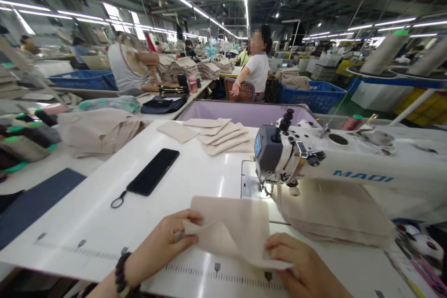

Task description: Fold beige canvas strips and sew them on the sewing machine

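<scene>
So the person's left hand (162, 242) is pinching the left edge of a beige fabric panel (226, 228), fingers pressed together on a flap folded back near that edge. The right hand (300, 263) sits over the panel's lower right corner with its fingers close together, though you can't really tell if it's gripping or just pressing down. The panel lies on a white sewing table (87, 214), right in front of a white MAQI sewing machine (349, 158) and just off its needle area, with a printed ruler scale (223, 275) running under it. There's a dark beaded bracelet (120, 274) on the left wrist. A black phone (153, 172) lies on the table to the left, a pile of cut beige pieces (223, 135) sits further up, and a bulkier beige bundle (331, 214) lies under the machine's arm. Past the table there's a lilac bin (240, 114), blue crates (312, 95), and a co-worker in a white shirt (256, 67) with one arm stretched out.
</scene>
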Tool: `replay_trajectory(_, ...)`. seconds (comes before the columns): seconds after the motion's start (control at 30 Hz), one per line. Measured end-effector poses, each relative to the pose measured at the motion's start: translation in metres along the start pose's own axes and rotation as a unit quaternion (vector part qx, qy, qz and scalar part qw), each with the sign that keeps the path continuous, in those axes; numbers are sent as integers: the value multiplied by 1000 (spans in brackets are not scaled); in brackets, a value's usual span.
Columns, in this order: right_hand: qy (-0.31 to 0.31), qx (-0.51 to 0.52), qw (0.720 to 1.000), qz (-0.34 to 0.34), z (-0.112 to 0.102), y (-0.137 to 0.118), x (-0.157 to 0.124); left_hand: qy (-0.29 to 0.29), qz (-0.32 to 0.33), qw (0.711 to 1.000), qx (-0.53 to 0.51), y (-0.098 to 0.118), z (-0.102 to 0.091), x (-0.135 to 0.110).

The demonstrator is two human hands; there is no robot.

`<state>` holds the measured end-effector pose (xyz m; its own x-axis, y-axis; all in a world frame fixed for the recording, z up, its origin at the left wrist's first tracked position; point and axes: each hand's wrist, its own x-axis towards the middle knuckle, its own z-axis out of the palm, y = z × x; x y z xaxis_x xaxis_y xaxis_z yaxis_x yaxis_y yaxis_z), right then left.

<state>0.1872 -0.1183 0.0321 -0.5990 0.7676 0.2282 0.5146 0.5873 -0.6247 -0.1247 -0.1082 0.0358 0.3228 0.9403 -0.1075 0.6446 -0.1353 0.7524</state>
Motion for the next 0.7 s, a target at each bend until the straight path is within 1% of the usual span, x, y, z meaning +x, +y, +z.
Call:
replay_trajectory(0.07,27,36,997,60,1,4,4,-4,-7,1000,-17,1,3,4)
replay_trajectory(0.13,37,65,990,121,3,9,7,-12,-25,999,-37,2,7,7)
replay_trajectory(0.23,59,78,974,206,13,15,7,-5,-54,997,-49,3,13,8)
replay_trajectory(0.3,94,116,961,234,21,16,3,9,-55,998,-34,4,17,6)
replay_trajectory(0.37,128,158,946,253,28,15,-2,25,-39,999,6,5,20,3)
replay_trajectory(0.4,143,165,939,264,31,14,-4,33,-27,999,31,5,22,2)
replay_trajectory(0.47,162,138,934,288,34,13,-8,49,-7,995,84,4,25,1)
replay_trajectory(0.53,165,79,941,283,34,12,-11,64,5,990,125,3,29,1)
replay_trajectory(0.63,153,-26,968,196,32,12,-11,91,2,985,146,1,33,5)
replay_trajectory(0.7,143,-66,977,145,30,11,-9,106,-3,985,134,0,35,8)
